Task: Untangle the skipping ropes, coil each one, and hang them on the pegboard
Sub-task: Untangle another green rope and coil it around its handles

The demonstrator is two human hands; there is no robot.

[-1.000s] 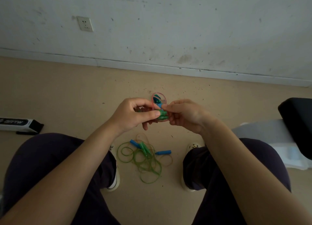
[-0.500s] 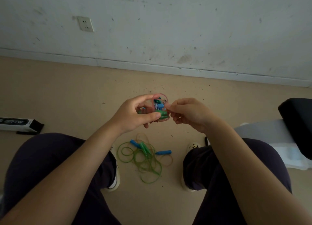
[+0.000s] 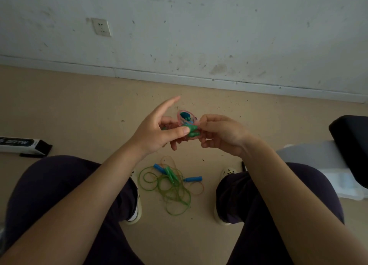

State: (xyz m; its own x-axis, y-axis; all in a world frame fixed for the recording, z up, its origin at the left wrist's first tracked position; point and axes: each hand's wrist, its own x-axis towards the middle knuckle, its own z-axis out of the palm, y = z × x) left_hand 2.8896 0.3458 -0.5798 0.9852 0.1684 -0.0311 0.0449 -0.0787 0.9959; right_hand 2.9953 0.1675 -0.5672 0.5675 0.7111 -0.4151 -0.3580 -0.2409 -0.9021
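Left forefinger now lifted, both hands (image 3: 191, 131) pinch the coiled rope (image 3: 188, 125) above tangled ropes (image 3: 172, 185).

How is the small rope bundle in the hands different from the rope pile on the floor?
The held bundle is wound into a small tight pink coil, gripped by the left hand and the right hand. The floor pile is loose, spread wide, mostly green, and touched by neither hand. Both have blue and green handles.

Two hands, left (image 3: 157, 132) and right (image 3: 223, 134), share one small rope bundle (image 3: 188, 125) at frame centre. One tangled rope pile (image 3: 171, 185) lies lower centre, showing two blue handles (image 3: 192, 179). Two shoes (image 3: 225, 197); one wall socket (image 3: 101, 27), upper left.
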